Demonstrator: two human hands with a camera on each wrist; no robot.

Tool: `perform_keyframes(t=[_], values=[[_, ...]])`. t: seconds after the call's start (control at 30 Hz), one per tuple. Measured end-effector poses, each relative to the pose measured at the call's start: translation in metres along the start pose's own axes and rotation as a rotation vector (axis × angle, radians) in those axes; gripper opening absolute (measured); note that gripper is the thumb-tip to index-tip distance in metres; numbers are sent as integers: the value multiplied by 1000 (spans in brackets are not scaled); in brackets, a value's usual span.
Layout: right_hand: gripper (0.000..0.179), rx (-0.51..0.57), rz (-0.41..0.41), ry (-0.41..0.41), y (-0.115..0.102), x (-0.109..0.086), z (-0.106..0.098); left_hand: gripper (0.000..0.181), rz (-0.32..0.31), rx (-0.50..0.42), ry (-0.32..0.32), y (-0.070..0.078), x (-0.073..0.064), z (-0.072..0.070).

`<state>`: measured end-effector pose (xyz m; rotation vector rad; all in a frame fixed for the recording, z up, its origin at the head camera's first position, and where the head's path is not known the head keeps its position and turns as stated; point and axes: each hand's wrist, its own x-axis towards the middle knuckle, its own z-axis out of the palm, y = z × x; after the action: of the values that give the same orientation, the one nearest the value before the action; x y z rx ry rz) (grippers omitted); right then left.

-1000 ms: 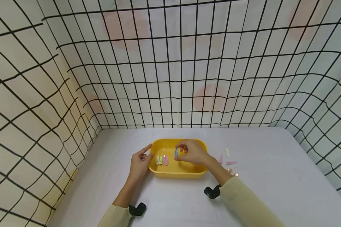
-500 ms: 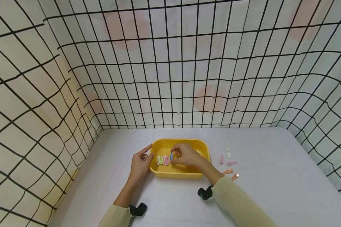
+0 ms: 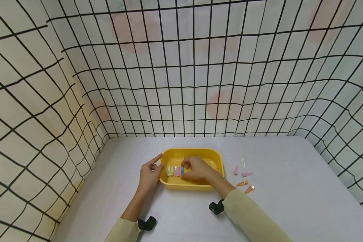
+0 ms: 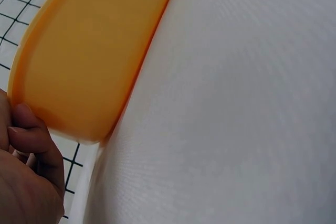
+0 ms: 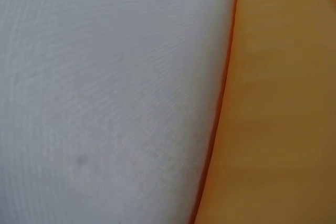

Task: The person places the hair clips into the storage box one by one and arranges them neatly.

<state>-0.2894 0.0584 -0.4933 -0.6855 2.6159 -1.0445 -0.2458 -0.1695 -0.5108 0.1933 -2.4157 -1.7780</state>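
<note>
In the head view, my right hand (image 3: 196,168) reaches into a yellow tray (image 3: 187,187). Thumb and fingertips pinch a blue snap hair clip (image 3: 182,170) at its ends, low over the tray floor. To the clip's left stands a row of hair clips: a whitish one (image 3: 168,171), a green one (image 3: 171,171) and two pink ones (image 3: 176,171). My left hand (image 3: 149,173) grips the tray's left end by thumb and fingers; the left wrist view shows its curled fingers (image 4: 37,140) against the wall. Only the tray's outer side (image 5: 278,108) and the cloth show in the right wrist view.
Right of the tray, on the white cloth (image 3: 290,188), lie a white clip (image 3: 243,163), two pink clips (image 3: 247,174) and two orange clips (image 3: 242,183). A white backdrop with a black grid (image 3: 193,84) rises behind and at both sides.
My right hand has moved left and lower with the blue hair clip, bringing it beside the pink clips. The left hand stays at the tray's left end.
</note>
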Motion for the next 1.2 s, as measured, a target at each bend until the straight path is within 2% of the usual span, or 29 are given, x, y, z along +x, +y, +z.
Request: perform_keyframes(t=[0.53,0.8,1.2], values=[[44,-21,33,-14,0,-1,3,45,4,12,10,2,-1,0],[45,-11,11,-1,0,-2,1,45,10,8,8,2,-1,0],[51,26,-19,70,-8,-20,-20,44,-7,13,10,2,-1,0]])
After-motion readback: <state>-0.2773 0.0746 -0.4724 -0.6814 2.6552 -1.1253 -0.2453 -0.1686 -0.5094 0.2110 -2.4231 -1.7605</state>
